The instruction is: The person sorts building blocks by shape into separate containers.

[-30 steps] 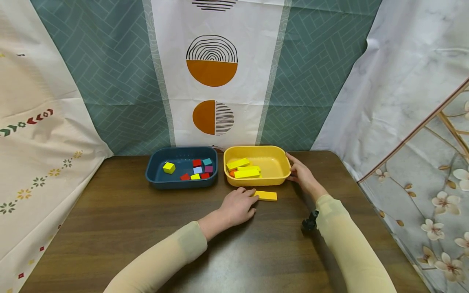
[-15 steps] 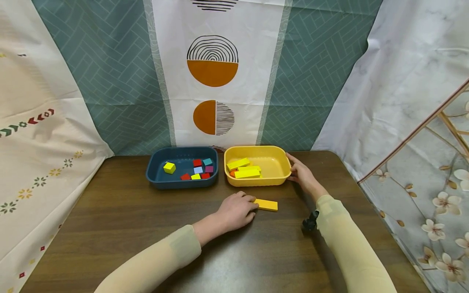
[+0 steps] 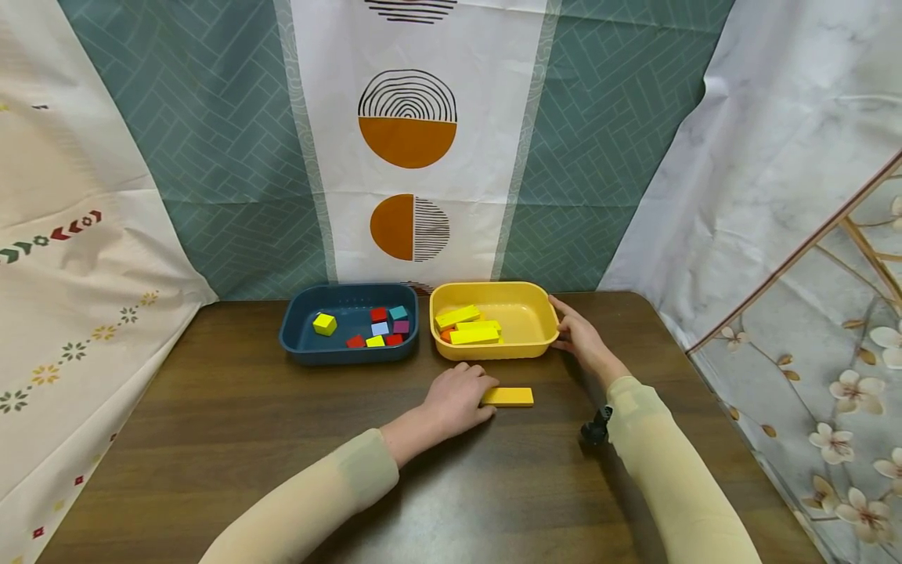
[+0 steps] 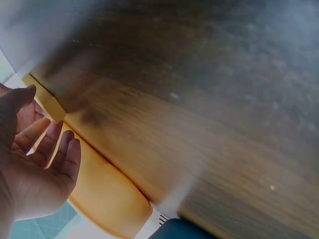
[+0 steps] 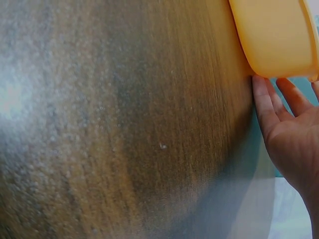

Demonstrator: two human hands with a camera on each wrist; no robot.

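While the left hand [image 3: 456, 399] rests palm-down on the wooden table [image 3: 282, 454], its loosely curled fingertips [image 4: 70, 149] touch the left end of an orange-yellow rectangular block [image 3: 509, 396] — no finger wraps the block or pinches it. That block lies flat on the table, just in front of the yellow tub [image 3: 493, 351] and apart from it. The right hand [image 3: 579, 335] is spread, with straight fingers [image 5: 261, 99] pressed against the tub's right outer wall. Inside the yellow tub lie several long yellow blocks [image 3: 474, 334] and an orange piece, partly hidden. Just beside it to the left stands a dark blue tub [image 3: 296, 345] — it holds small cubes, among them a yellow cube [image 3: 324, 323] set apart from a red, teal, purple and pale cluster.
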